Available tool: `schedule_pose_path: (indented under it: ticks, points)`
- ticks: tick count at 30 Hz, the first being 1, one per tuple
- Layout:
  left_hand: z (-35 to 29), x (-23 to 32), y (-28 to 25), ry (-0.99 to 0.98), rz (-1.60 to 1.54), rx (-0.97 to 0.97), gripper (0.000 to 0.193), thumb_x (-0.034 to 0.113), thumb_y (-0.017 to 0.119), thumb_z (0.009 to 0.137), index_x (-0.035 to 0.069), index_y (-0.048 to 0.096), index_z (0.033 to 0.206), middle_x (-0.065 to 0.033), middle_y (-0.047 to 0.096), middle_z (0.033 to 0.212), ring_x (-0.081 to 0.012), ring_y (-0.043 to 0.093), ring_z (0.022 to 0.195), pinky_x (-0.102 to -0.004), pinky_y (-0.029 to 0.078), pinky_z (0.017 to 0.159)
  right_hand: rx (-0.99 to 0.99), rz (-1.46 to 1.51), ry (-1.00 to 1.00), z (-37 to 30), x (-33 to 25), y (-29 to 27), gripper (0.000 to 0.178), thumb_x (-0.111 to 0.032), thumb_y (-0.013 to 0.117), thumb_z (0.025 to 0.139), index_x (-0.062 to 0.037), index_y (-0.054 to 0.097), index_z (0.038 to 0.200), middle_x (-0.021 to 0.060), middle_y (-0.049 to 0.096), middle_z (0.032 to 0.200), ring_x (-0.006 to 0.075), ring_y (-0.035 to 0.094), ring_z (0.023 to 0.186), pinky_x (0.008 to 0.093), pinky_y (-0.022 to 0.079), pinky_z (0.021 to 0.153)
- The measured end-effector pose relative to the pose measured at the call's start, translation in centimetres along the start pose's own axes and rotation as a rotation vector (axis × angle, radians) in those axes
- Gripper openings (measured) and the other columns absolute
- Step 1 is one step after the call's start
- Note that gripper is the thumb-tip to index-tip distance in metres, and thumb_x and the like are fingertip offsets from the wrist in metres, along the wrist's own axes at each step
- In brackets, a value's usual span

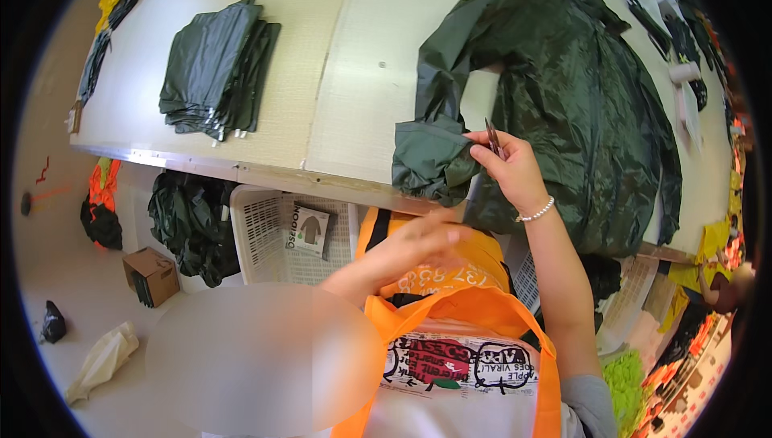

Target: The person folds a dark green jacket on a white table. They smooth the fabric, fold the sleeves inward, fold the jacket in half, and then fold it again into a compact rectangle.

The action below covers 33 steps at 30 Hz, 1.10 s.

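Observation:
A dark green rain jacket [555, 116] lies spread on the pale table, its collar toward the far side. My right hand [515, 168] is closed, with dark thread snips [493, 139] held point up in it. The thumb and fingertips of that hand also touch the jacket's bunched sleeve end [432, 160], which lies by the table's near edge. Just in front of that edge, my left hand [418, 238] is blurred by motion. Its fingers look stretched out, and I see nothing in them.
A stack of folded dark green garments [213, 68] lies on the table's left part. Below the edge stand a white plastic basket [257, 233] with a packaged garment [310, 230] inside, dark bundled garments [189, 225] and a cardboard box [151, 275]. A white roll [685, 73] is at far right.

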<state>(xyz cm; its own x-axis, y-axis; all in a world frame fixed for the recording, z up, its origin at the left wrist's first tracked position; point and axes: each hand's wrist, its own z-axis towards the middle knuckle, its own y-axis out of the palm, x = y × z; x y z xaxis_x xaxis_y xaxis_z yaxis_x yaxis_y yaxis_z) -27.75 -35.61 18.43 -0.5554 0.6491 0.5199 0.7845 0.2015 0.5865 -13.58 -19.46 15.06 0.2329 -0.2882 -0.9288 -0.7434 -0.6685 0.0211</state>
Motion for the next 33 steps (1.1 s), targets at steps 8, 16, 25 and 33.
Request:
schedule_pose_path:
  ticks: [8,16,25,33]
  points:
    - [6.7,6.9,1.2,0.661,0.887,0.106,0.019,0.012,0.062,0.088,-0.002,0.067,0.099,-0.0075,0.068,0.094,-0.0126,0.060,0.092,-0.0281,0.046,0.085,-0.002,0.079,-0.088,-4.1,-3.4,-3.9,0.013,-0.002,0.067,0.084,-0.0006,0.063,0.096,-0.0016,0.061,0.088,0.0043,0.054,0.080,0.0192,0.044,0.076]
    - [9.7,5.8,4.1,0.342,0.513,0.036,0.020,0.014,0.063,0.086,-0.004,0.069,0.094,-0.0036,0.068,0.083,-0.0067,0.057,0.075,-0.0230,0.047,0.066,0.283,-0.524,-0.583,-7.1,-2.4,-5.1,0.036,0.008,0.069,0.072,-0.0085,0.067,0.104,0.0041,0.057,0.106,0.0094,0.058,0.071,0.0226,0.050,0.057]
    - [10.5,5.6,4.4,0.175,0.292,-0.006,0.017,0.013,0.061,0.087,-0.001,0.067,0.091,-0.0043,0.067,0.086,-0.0076,0.060,0.077,-0.0213,0.047,0.071,0.321,-0.743,-0.760,-5.8,-2.1,-6.3,0.018,0.005,0.068,0.072,-0.0030,0.063,0.087,0.0034,0.062,0.077,0.0140,0.056,0.058,0.0236,0.046,0.054]
    - [10.3,5.3,4.6,0.387,0.558,0.130,0.015,0.008,0.066,0.082,-0.002,0.067,0.094,-0.0025,0.066,0.088,-0.0060,0.058,0.079,-0.0205,0.047,0.073,0.303,-0.441,-0.432,-3.2,-1.4,-5.5,0.008,-0.004,0.065,0.083,0.0004,0.058,0.085,0.0080,0.061,0.068,0.0115,0.057,0.058,0.0237,0.045,0.056]
